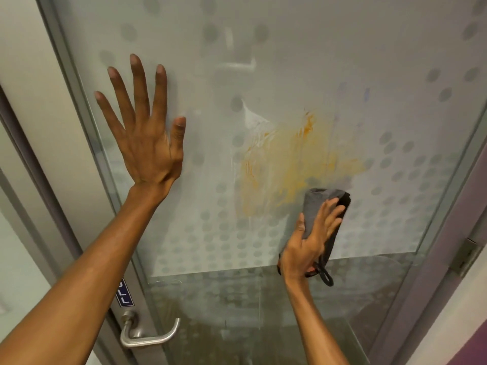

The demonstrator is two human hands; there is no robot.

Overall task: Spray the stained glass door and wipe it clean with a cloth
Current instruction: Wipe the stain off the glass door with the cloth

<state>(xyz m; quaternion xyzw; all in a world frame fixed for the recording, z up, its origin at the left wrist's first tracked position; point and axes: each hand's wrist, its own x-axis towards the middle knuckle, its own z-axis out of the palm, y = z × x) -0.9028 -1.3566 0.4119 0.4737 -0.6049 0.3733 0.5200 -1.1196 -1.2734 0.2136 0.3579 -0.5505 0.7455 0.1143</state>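
The glass door (342, 61) fills the view, frosted with grey dots. A smeared yellow-orange stain (287, 164) spreads over its middle. My right hand (311, 238) presses a folded grey cloth (319, 206) against the glass at the stain's lower right edge; a black loop hangs from the cloth's bottom. My left hand (145, 135) lies flat on the glass at the left, fingers spread, holding nothing. No spray bottle is in view.
A metal door frame (79, 106) runs down the left side, with a silver lever handle (150, 335) and a small blue label (123, 291) at the lower left. A latch plate (466, 256) sits on the right frame. The lower pane is clear glass.
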